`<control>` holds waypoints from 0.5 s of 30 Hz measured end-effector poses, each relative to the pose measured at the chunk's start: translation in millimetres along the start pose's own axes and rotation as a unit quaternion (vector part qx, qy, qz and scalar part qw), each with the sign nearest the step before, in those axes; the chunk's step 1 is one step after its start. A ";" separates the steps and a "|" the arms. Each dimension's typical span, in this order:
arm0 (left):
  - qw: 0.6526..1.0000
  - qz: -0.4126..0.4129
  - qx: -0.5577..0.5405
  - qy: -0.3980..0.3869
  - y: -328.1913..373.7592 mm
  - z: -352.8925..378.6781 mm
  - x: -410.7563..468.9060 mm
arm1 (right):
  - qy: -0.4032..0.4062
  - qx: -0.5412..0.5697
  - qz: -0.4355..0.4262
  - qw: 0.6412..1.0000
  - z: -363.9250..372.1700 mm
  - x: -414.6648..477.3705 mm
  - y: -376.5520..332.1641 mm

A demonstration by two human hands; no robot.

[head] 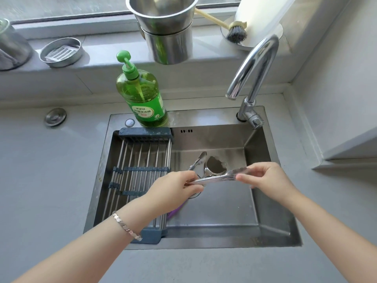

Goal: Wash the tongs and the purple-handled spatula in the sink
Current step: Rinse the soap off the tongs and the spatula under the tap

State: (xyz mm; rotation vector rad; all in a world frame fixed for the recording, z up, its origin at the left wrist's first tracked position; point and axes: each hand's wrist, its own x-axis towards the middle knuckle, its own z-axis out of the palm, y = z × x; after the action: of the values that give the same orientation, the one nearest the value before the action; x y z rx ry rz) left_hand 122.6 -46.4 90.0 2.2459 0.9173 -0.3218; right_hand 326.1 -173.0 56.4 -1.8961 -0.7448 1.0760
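- Steel over steel: holds the tongs [216,177] above the basin of the sink [224,213], one hand at each end.
- Grips the joined end with the left hand [175,184], fingers curled round the metal.
- Pinches the tip of one arm with the right hand [265,178], thumb and fingertips closed on it.
- Between the two grips, that arm stretched nearly level.
- Up and away from the left grip, toward the basin's back wall, the other arm of the tongs, spread wide and touched by neither hand.
- Directly beneath the left grip and wrist, the purple-handled spatula [175,212], down in the basin; only a short piece of purple handle showing, the rest hidden by the hand.
- Left of the left grip, a drying rack [140,160] of steel rods across that side of the sink, right beside the purple handle.
- Well beyond the left grip, on the sink's back ledge, a green soap bottle [142,99], upright.
- Beyond the right grip, a curved faucet [255,68], spout over the basin.
- Behind the left grip, on the wrist, a bracelet [126,224].
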 end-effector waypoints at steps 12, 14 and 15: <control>0.893 -0.191 -0.404 -0.053 49.0 -28.2 70.0 | 0.138 0.056 0.210 0.966 -58.7 109.0 -30.1; 0.901 -0.187 -0.390 -0.025 53.4 -28.1 78.9 | 0.135 0.028 0.216 0.967 -56.7 126.7 -33.6; 0.903 -0.185 -0.387 -0.013 54.8 -27.5 82.4 | 0.135 0.015 0.216 0.967 -54.8 133.8 -34.0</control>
State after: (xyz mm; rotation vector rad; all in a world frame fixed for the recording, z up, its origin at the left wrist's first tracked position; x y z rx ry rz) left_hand 219.2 -13.1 100.4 1.3344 1.1976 -0.1139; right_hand 432.8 -70.1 48.7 -2.1792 -0.1606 1.0437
